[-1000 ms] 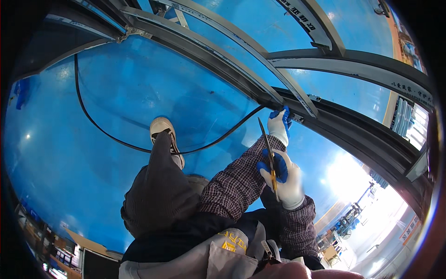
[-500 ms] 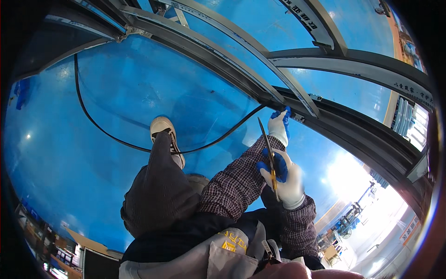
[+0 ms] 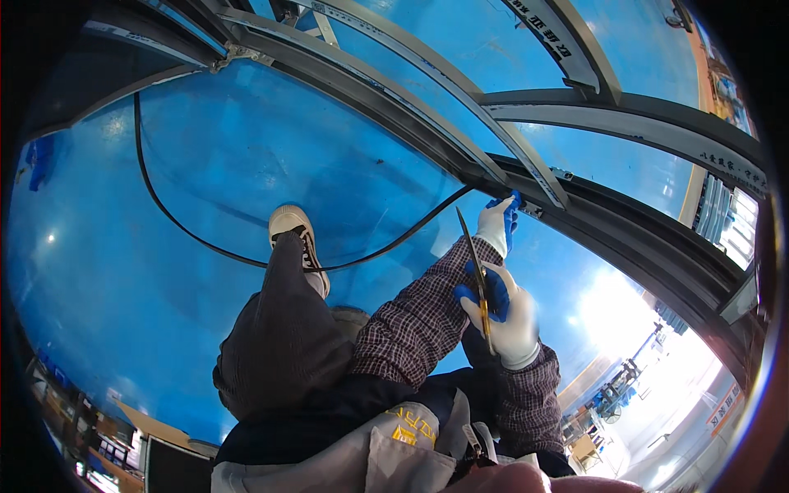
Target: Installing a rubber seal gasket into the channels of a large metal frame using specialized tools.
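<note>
My left hand (image 3: pixel 498 222), in a white glove with blue fingers, reaches to the grey metal frame (image 3: pixel 608 201). Its fingers are closed and pressed at the frame's near edge, but what lies between them is hidden. A long black rubber strip (image 3: pixel 201 236) curves across the floor and meets the frame right beside those fingers. Nearer to me, my right hand (image 3: pixel 514 320), gloved alike, is shut on a pair of scissors (image 3: pixel 482 287) seen edge-on. The dark blades point away from me and the gold-coloured handle lies in the palm.
Long rails of the frame run diagonally from upper left to lower right, with crossbars (image 3: pixel 633 123) beyond. My shoe (image 3: pixel 292 226) stands on the blue floor (image 3: pixel 123 287) by the strip. A dark panel (image 3: pixel 107 74) is at the upper left. Equipment (image 3: pixel 616 390) stands lower right.
My left hand has shifted very slightly to the right along the frame edge. My right hand and the scissors hold nearly the same place.
</note>
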`<state>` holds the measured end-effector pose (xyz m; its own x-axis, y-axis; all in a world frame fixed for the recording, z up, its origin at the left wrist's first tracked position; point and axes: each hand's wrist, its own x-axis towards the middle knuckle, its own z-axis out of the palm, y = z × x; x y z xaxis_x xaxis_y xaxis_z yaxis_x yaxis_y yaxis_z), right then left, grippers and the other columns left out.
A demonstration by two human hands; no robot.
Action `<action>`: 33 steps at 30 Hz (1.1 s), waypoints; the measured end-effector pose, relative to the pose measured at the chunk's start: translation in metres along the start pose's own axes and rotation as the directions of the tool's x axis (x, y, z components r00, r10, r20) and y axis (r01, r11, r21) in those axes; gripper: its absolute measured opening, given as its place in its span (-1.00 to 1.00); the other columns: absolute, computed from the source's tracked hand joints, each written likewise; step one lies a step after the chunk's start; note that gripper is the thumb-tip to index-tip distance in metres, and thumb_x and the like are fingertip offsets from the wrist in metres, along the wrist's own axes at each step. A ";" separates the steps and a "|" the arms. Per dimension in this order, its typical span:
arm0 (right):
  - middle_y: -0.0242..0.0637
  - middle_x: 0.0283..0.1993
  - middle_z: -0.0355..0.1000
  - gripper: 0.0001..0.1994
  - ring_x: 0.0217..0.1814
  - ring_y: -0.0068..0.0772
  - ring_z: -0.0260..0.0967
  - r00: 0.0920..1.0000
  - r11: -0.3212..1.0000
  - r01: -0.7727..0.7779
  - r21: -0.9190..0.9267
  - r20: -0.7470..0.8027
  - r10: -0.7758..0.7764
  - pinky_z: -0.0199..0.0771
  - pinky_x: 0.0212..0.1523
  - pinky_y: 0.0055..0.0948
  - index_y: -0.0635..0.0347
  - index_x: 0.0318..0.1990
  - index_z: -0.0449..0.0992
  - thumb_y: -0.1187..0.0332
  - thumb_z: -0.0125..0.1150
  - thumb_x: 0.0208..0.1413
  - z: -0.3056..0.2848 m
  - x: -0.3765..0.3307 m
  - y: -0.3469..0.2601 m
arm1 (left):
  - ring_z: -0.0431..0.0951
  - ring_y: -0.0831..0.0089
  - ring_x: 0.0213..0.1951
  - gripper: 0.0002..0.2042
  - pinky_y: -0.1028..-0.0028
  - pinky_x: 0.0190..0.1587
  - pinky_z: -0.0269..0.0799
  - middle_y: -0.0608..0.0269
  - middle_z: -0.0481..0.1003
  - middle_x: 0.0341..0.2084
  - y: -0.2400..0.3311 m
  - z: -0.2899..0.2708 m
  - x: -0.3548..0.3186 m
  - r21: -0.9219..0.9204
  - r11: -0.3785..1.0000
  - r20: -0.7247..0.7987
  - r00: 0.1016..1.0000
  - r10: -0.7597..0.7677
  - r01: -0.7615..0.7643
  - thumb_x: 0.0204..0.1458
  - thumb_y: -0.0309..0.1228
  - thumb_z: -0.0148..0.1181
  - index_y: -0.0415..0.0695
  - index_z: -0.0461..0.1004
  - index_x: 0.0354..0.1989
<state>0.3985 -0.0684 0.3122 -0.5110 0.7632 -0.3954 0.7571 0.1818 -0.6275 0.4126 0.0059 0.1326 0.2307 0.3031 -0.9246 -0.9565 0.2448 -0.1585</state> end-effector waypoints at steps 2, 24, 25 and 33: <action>-0.25 -0.46 0.46 -0.54 -0.55 -0.38 0.38 1.000 1.000 0.003 0.001 0.003 -0.003 0.37 -0.49 -0.54 0.31 -0.05 0.42 0.48 0.41 -0.17 0.001 0.000 -0.001 | 0.39 0.52 -0.43 -0.84 0.58 -0.31 0.36 0.30 0.40 -0.45 -0.004 0.000 0.007 0.022 1.000 -0.027 0.999 0.021 -0.020 0.01 -0.33 0.24 -0.10 0.45 -0.30; -0.25 -0.46 0.45 -0.54 -0.56 -0.38 0.35 0.999 0.999 0.037 -0.002 -0.033 -0.037 0.36 -0.49 -0.53 0.30 -0.04 0.43 0.47 0.42 -0.16 0.006 0.006 -0.002 | 0.54 0.43 -0.57 -0.82 0.50 -0.51 0.50 0.21 0.53 -0.56 0.008 -0.008 -0.007 -0.089 0.975 0.343 0.925 -0.164 0.205 0.11 -0.30 0.13 -0.16 0.45 -0.29; -0.25 -0.46 0.45 -0.54 -0.55 -0.37 0.36 0.999 1.000 0.027 -0.013 -0.030 -0.027 0.37 -0.49 -0.52 0.30 -0.04 0.43 0.47 0.42 -0.17 0.005 0.006 -0.002 | 0.56 0.41 -0.55 -0.82 0.48 -0.50 0.54 0.18 0.54 -0.55 0.004 -0.009 0.001 -0.098 0.973 0.375 0.914 -0.156 0.207 0.13 -0.30 0.11 -0.17 0.43 -0.27; -0.25 -0.45 0.46 -0.54 -0.54 -0.37 0.38 0.998 0.999 0.013 -0.045 -0.053 -0.016 0.38 -0.48 -0.51 0.30 -0.05 0.43 0.46 0.41 -0.16 0.002 0.006 0.002 | 0.56 0.41 -0.58 -0.81 0.47 -0.51 0.57 0.15 0.55 -0.52 0.000 -0.002 0.001 -0.102 0.965 0.392 0.902 -0.184 0.241 0.16 -0.30 0.07 -0.18 0.42 -0.24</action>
<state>0.3963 -0.0647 0.3069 -0.5005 0.7920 -0.3496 0.7677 0.2195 -0.6020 0.4126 0.0040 0.1307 0.4534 0.5891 -0.6689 -0.8858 0.2149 -0.4112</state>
